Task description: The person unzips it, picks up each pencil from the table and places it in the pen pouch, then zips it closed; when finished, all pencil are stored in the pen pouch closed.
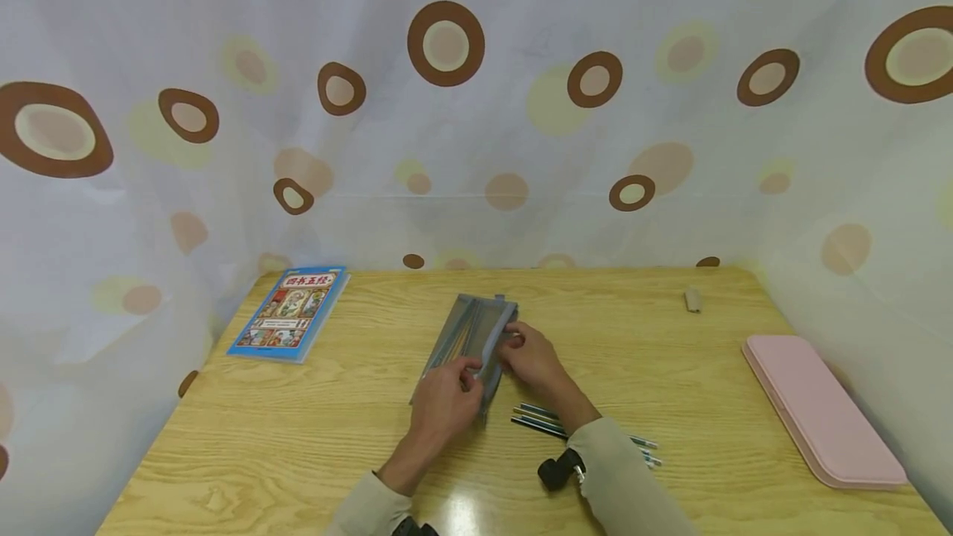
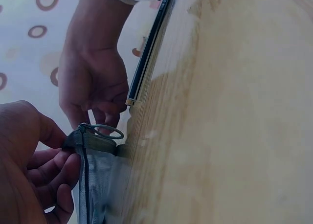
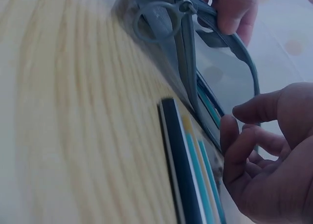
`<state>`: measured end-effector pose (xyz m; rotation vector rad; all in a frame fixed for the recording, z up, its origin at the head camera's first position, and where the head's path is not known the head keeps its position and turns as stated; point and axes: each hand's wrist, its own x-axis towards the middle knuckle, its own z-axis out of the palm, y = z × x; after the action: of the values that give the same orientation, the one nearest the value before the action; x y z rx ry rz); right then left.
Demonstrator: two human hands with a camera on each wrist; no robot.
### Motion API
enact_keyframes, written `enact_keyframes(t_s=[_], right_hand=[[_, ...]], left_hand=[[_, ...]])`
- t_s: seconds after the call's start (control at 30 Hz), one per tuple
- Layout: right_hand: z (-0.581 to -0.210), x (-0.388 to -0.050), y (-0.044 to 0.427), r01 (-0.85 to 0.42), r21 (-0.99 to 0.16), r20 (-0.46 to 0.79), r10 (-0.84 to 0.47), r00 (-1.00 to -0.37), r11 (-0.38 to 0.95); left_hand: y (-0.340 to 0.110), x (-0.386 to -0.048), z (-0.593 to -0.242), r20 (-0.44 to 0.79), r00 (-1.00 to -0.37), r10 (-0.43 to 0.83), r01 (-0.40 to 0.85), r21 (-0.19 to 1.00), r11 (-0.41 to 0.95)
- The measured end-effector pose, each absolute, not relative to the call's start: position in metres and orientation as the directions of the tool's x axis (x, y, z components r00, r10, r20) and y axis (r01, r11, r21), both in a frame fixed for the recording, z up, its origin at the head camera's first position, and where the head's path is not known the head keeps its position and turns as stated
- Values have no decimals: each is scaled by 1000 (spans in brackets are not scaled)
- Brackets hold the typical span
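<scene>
A grey mesh pencil case (image 1: 476, 321) lies slanted on the table, its zipped side gaping, with several pencils showing through the mesh. My left hand (image 1: 447, 404) pinches the near end of the case, beside the zip pull ring (image 3: 157, 21). At the case's right edge, my right hand (image 1: 532, 358) has its fingers curled, thumb and forefinger at the rim of the opening. Several loose pencils (image 1: 536, 420) lie under my right forearm, partly hidden by it. Dark and teal pencils (image 3: 181, 155) appear close beside the case in the right wrist view.
On the wooden table (image 1: 298, 437), a blue-covered book (image 1: 290, 313) lies at the back left. A pink case (image 1: 822, 412) sits along the right edge. A small beige object (image 1: 692, 299) lies at the back right. A patterned curtain (image 1: 506, 131) surrounds the table.
</scene>
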<state>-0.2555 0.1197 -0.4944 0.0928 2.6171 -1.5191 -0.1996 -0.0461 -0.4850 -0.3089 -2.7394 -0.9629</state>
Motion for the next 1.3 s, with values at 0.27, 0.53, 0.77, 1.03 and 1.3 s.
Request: enact_keyframes(t_s=[0.27,0.53,0.77,1.03,1.3], right_hand=[[-487,-234,141,30,-793,-90,-69,-994,608],[-488,-213,164,-104,-749,-34,-196,-980,654],[-488,-201,183,-270,-652,32,-330,-943,708],[-488,-191,200,-303,-606,1,-381,-925,735],[-484,-181,214,-383,-558,-1,-462,-887,737]], left_hand=[[-46,-199,-485,265,-955,132,268,590,762],[-46,-197,-487,256,-958,133,265,600,755],[-46,-196,-486,266,-955,131,269,596,756],[-46,-196,-486,268,-953,143,281,593,754],[-47,-197,-485,279,-949,148,291,588,755]])
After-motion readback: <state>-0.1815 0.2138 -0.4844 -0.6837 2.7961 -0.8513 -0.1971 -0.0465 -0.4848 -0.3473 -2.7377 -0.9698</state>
